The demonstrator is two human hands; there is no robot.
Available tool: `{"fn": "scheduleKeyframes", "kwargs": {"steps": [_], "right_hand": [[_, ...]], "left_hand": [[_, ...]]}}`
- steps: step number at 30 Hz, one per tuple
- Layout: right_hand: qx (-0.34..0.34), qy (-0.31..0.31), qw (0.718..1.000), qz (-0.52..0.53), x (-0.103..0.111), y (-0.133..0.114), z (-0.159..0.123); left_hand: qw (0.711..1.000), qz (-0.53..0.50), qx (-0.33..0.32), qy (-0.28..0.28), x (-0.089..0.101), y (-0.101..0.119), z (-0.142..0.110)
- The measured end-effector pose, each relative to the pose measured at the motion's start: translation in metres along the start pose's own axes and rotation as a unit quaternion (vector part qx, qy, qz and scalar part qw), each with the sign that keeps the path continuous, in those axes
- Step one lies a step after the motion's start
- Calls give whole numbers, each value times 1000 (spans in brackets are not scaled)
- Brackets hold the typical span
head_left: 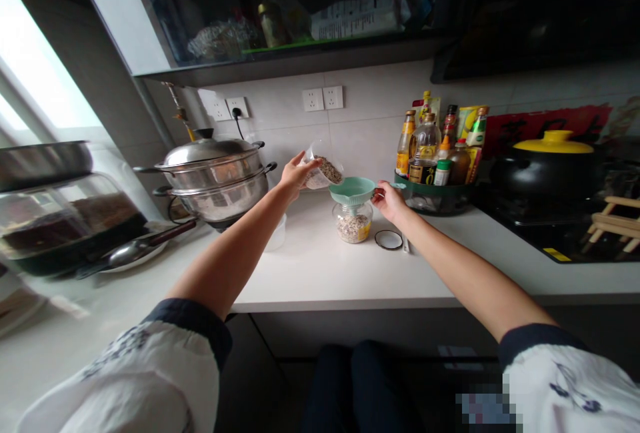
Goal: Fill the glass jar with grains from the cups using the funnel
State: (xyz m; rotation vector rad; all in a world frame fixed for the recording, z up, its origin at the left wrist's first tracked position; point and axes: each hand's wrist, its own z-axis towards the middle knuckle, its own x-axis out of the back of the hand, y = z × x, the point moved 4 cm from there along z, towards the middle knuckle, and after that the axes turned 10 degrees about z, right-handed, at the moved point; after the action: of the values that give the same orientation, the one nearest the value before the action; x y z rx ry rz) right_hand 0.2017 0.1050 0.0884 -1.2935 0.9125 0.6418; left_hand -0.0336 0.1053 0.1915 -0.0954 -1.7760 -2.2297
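My left hand [296, 174] is closed around a clear plastic container [316, 178], tilted to the right, with a speckled, oat-like dry grain [330, 169] lying toward its mouth. That mouth is just above the left rim of a mint-green funnel [352, 191]. The funnel sits in the neck of a clear jar [353, 225], partly filled with similar speckled grain. On the funnel's right side, my right hand [390, 202] pinches its edge or handle; the fingertips partly hide the grip. A round, dark-rimmed lid [389, 239] lies on the counter right of the jar.
A translucent tub [277, 233] stands behind my left forearm. To the left is a stacked steel steamer [215, 169]; a ladle [131, 251] lies nearer. Sauce bottles [427, 146] crowd a dark green tray [435, 198] at right, before a black pot [543, 166]. A cabinet overhangs the counter [320, 279].
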Motion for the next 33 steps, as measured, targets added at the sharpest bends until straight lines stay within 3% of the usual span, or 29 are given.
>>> {"fn": "scheduleKeyframes", "kwargs": {"steps": [33], "right_hand": [[-2, -2, 1000, -4, 0, 1, 1]], "left_hand": [[999, 8, -37, -2, -3, -2, 8]]}}
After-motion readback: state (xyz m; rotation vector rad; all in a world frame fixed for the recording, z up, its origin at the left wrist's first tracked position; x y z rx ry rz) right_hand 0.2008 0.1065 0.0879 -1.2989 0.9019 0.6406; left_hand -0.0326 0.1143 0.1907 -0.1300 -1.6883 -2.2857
